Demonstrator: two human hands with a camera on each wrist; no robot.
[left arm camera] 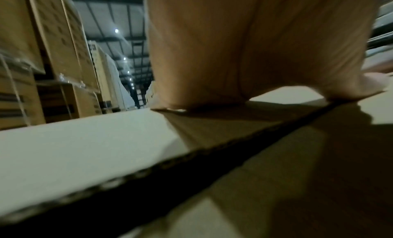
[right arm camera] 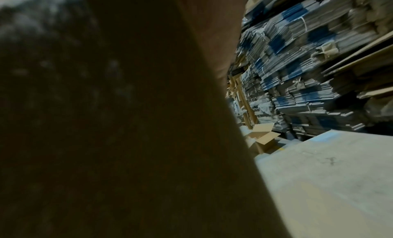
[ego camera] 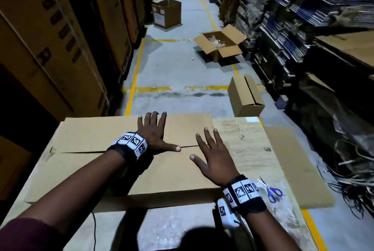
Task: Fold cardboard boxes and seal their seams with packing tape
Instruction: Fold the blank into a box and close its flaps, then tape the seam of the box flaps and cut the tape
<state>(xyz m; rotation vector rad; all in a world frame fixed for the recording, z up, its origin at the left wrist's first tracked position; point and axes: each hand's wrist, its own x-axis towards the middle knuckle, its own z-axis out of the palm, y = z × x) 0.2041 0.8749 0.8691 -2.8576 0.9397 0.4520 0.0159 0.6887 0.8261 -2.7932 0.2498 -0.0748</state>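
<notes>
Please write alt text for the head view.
Both hands, left and right, press flat on a brown cardboard box whose flaps meet at an untaped seam. Purple-handled scissors lie nearby.

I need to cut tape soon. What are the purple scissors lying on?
The purple scissors lie on a flat cardboard sheet, right of the box pressed by the left hand and right hand. What lies beneath the sheet is covered.
</notes>
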